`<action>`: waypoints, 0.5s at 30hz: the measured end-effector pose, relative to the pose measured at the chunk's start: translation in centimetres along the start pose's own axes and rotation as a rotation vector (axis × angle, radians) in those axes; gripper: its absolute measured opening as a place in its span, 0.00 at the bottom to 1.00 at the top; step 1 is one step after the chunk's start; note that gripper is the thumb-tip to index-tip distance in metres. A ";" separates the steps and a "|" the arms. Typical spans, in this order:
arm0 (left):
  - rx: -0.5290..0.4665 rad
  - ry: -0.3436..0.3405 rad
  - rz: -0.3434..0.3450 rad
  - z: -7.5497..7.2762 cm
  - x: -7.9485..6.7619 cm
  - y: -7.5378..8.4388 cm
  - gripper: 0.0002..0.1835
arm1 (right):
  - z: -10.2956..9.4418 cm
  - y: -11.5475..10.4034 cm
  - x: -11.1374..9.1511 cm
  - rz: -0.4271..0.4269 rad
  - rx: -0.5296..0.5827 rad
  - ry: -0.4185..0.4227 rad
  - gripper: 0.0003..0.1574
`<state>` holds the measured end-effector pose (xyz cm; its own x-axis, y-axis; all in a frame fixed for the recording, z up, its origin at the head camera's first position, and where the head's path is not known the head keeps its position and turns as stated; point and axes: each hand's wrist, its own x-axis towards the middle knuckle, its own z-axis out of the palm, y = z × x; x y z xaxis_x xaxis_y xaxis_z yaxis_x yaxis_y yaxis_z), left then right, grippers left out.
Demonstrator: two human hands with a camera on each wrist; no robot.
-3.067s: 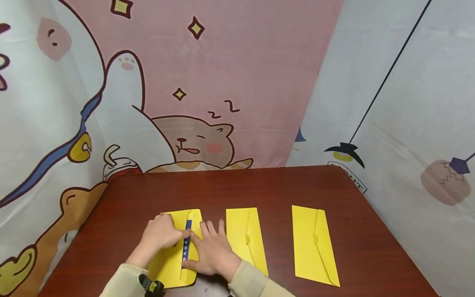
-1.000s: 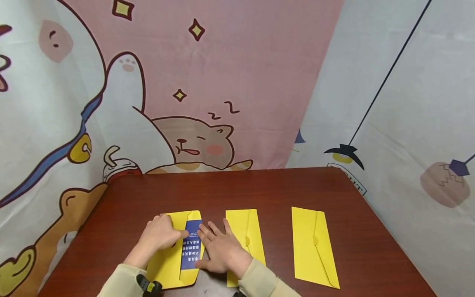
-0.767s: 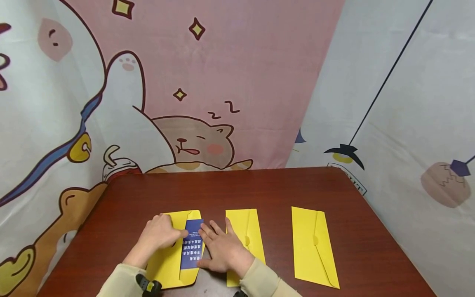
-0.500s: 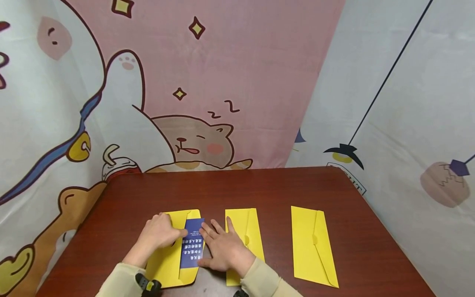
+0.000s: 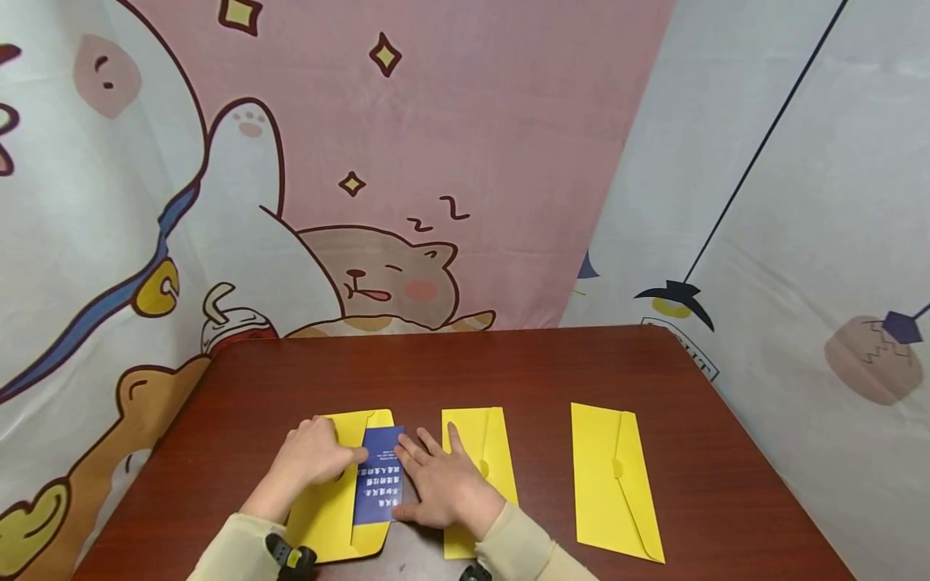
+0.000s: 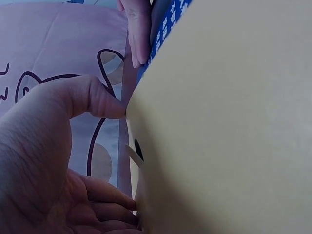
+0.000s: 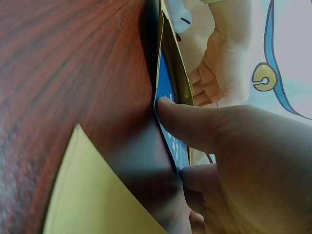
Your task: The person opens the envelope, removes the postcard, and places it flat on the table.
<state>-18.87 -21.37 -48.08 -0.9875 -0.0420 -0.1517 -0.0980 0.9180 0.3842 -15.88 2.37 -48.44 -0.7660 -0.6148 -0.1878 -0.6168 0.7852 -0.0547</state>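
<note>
At the left of the head view lies a yellow envelope [image 5: 320, 520], its side opening facing right. My left hand [image 5: 308, 456] grips it near that opening; in the left wrist view, the thumb and curled fingers meet its edge [image 6: 224, 107]. A blue card [image 5: 374, 484] with white writing sticks partly out of the opening, its left part hidden inside. Spread, mostly straight fingers of my right hand [image 5: 443, 484] press on the card's right edge. In the right wrist view, the thumb and a fingertip touch the blue card [image 7: 168, 85] between the envelope's parted layers.
A second yellow envelope [image 5: 496, 452], with its flap folded over, lies partly under my right hand and forearm. Farther right on the brown table [image 5: 545, 371] is a third yellow envelope [image 5: 613, 484], also folded over. A cartoon-printed cloth [image 5: 523, 161] hangs behind the table.
The blue card has slid rightward out of the envelope, from a narrow strip to a wide part showing. My right hand has moved right with it. My left hand has stayed on the envelope.
</note>
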 end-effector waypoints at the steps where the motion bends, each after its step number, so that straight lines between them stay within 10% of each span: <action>1: -0.001 0.000 0.002 0.0 0.0 0.0 0.31 | 0.0 0.1 0.0 0.000 0.001 0.002 0.58; 15: -0.016 -0.002 0.003 0.1 0.0 0.0 0.30 | -0.1 1.0 -0.3 -0.052 0.120 0.071 0.58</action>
<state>-18.82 -21.37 -48.15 -0.9876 -0.0379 -0.1527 -0.0966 0.9119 0.3988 -16.30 3.32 -48.31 -0.7469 -0.6554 -0.1124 -0.6333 0.7526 -0.1803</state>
